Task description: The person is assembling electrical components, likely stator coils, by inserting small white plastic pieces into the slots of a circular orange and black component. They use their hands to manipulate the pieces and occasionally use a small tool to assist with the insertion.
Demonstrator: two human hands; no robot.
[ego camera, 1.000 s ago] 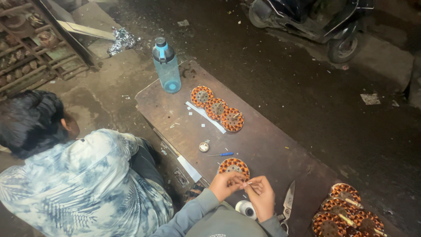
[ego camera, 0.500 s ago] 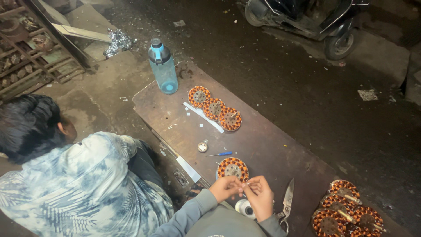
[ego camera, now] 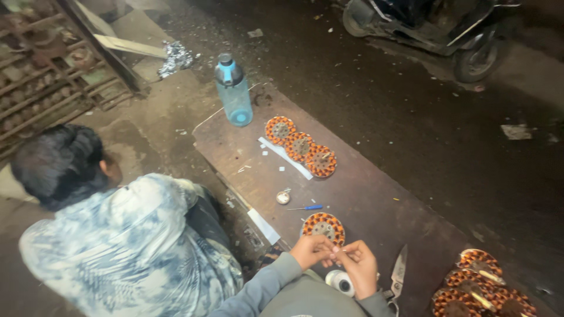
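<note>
My left hand [ego camera: 310, 251] and my right hand [ego camera: 359, 269] meet fingertip to fingertip at the near edge of a dark wooden board [ego camera: 376, 199]. Both pinch a small pale strip [ego camera: 342, 250]; it is too small to tell what it is. Just beyond my fingers lies a round copper-wound coil disc [ego camera: 322, 225], flat on the board. Grey sleeves cover both my forearms. A white tape roll [ego camera: 340, 282] sits under my right wrist.
A person in a blue-white patterned shirt [ego camera: 129, 252] crouches at the left. On the board: a blue water bottle [ego camera: 234, 94], three coil discs [ego camera: 301, 147], a blue screwdriver [ego camera: 309, 207], scissors [ego camera: 399, 269], a pile of discs [ego camera: 482, 287]. A scooter [ego camera: 435, 29] stands behind.
My hands stay together over the same spot, with only small finger movement. The view has shifted slightly. The person at the left has barely moved.
</note>
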